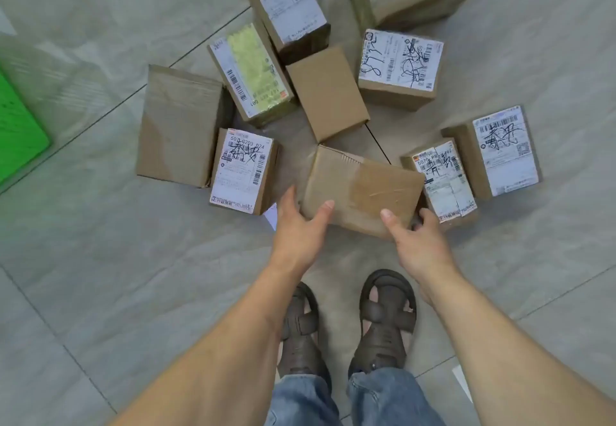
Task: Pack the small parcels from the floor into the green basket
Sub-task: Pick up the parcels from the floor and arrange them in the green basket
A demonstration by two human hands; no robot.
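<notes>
White label on parcel (242, 172) reads "507 G203 D24"; yellow-labelled parcel (252, 73): "001".

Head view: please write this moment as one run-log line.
left hand: grips plain brown cardboard parcel | right hand: grips same parcel | green plastic basket: far left, partly visible

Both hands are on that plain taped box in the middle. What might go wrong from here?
1. The left hand and right hand hold the taped box only at its near corners, so it might tip or slip.
2. It sits close to the labelled parcel on its right; lifting could knock that one.
3. The green basket lies far to the left, a long sideways carry.
</notes>
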